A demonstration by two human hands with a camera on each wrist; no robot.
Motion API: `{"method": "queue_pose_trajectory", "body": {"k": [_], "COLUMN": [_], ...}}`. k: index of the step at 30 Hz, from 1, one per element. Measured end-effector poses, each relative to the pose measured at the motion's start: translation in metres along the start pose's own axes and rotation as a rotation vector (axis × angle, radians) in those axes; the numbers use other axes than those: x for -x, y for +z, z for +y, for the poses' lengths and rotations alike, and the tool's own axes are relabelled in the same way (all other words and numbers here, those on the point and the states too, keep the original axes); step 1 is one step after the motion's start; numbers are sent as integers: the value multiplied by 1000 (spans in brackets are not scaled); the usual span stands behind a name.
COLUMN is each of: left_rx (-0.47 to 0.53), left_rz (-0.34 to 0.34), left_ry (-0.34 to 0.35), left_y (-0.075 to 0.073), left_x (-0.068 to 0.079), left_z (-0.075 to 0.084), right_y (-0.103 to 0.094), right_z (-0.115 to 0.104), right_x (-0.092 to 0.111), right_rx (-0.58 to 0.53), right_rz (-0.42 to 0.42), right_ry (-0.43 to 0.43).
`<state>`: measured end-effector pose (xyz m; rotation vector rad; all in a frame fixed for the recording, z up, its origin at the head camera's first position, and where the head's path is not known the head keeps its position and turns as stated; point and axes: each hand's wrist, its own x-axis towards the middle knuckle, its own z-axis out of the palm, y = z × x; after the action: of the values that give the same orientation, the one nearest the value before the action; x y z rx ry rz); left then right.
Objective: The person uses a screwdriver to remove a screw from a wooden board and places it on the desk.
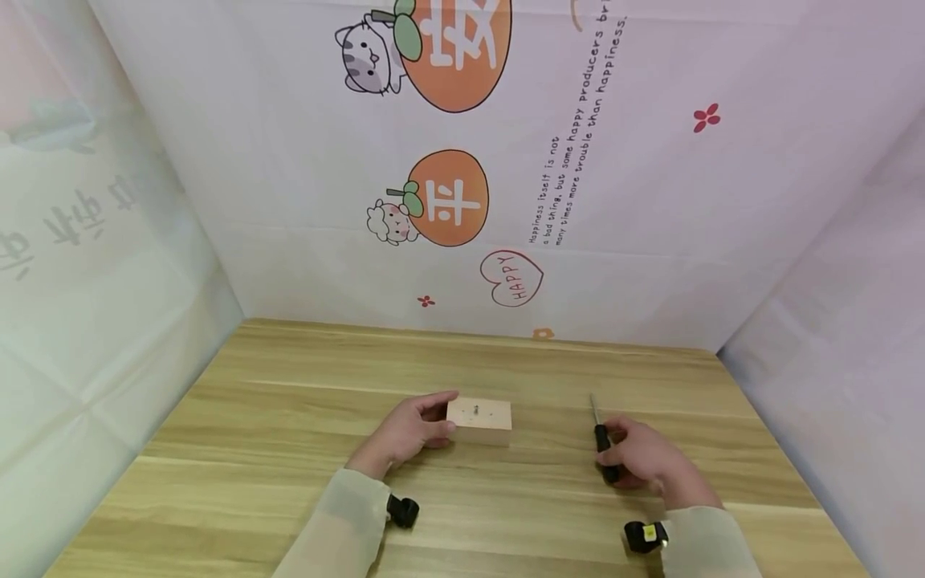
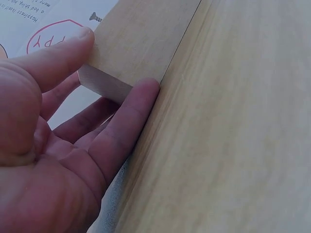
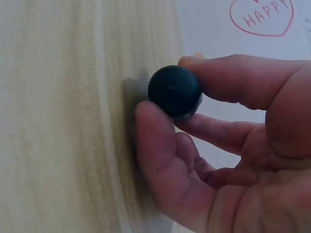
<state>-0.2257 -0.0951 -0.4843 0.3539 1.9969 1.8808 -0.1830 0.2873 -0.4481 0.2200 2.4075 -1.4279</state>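
On the wooden table, my left hand [image 1: 405, 432] grips the left end of a pale wooden block [image 1: 484, 436], thumb along one edge and fingers at the other side. A small screw [image 1: 476, 410] stands up from the block's top face, among several dark marks. In the left wrist view the screw [image 2: 95, 17] shows its flared head raised off the wood. Farther right, my right hand [image 1: 645, 453] holds a screwdriver [image 1: 602, 443] by its black handle, metal shaft pointing toward the back. The right wrist view shows the handle's round end [image 3: 175, 91] between thumb and fingers.
The wood-grain table [image 1: 549, 514] runs back to a white printed sheet [image 1: 614, 289]. More white sheeting hangs along the left side [image 1: 94, 337] and the right side [image 1: 838, 321]. Each wrist carries a small black camera [image 1: 403, 511].
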Motion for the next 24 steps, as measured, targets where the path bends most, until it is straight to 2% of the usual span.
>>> {"method": "queue_pose_trajectory", "body": {"k": [10, 14, 17, 20, 24], "left_rx": [11, 29, 33, 31, 33], "left_rz": [-8, -11, -10, -7, -6], "left_ry": [26, 30, 29, 26, 23], "left_y": [-1, -1, 0, 0, 1], "left_x": [0, 0, 1, 1, 2], "left_z": [-1, 0, 0, 1, 1], "right_y": [-25, -36, -44, -49, -50], "right_z": [10, 8, 2, -4, -13], "right_x": [1, 0, 2, 6, 10], "right_rx": [-376, -568, -671, -716, -710], "right_rz": [-90, -123, -123, -122, -130], "right_ry": [-35, -64, -97, -131, -166]}}
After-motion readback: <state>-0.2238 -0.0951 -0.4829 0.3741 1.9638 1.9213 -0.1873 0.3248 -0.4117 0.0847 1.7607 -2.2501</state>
